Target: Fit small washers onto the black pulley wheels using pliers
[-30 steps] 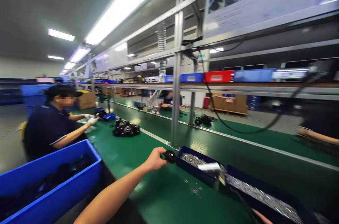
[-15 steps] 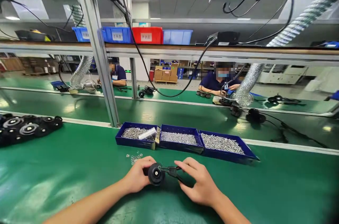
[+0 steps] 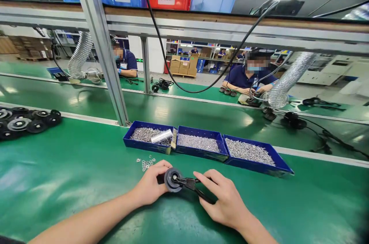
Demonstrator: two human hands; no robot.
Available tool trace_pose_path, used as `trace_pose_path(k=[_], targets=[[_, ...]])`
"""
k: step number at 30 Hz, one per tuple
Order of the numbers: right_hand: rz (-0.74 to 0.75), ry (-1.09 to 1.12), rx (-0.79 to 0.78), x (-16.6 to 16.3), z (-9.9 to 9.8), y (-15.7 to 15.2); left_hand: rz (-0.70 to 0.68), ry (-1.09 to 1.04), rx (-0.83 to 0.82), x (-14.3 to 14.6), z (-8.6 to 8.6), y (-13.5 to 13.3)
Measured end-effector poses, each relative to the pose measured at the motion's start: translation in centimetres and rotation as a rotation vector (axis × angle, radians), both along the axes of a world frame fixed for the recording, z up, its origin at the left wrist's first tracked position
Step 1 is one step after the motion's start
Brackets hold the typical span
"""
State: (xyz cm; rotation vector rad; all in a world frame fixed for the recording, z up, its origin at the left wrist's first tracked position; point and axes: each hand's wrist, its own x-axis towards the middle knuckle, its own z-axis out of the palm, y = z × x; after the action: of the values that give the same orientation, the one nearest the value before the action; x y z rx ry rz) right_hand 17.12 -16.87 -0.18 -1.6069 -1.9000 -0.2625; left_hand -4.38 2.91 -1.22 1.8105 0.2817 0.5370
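At lower center of the frame, you are gripping a black wheel in your left hand while your right hand is squeezing pliers at its hub, risking a slip toward the loose washers.

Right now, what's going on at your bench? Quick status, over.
Left hand grips black wheel. Right hand works black pliers at its hub. Loose washers beside left hand; screw trays beyond.

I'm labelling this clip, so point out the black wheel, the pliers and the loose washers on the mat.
black wheel (image 3: pixel 172 179), head view, on its round face beside the hub.
pliers (image 3: pixel 190 183), head view, on the joint behind the tips.
loose washers (image 3: pixel 147 163), head view, middle of the small pile on the green mat.
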Motion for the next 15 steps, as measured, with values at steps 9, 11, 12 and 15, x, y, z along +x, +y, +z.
trace_pose_path(k=[9, 11, 12, 15], targets=[[0.002, -0.051, 0.089, -0.9, 0.59, -0.45, -0.054, 0.026, 0.029, -1.14, 0.49, 1.04], [-0.001, -0.088, 0.084, -0.94, 0.64, -0.52, -0.069, 0.019, 0.012, -1.04, 0.46, 1.05], [-0.004, -0.103, 0.081, -0.97, 0.64, -0.54, -0.073, 0.016, 0.006, -0.99, 0.46, 1.02], [-0.008, -0.126, 0.074, -1.07, 0.57, -0.52, -0.079, 0.007, 0.004, -0.92, 0.51, 0.88]])
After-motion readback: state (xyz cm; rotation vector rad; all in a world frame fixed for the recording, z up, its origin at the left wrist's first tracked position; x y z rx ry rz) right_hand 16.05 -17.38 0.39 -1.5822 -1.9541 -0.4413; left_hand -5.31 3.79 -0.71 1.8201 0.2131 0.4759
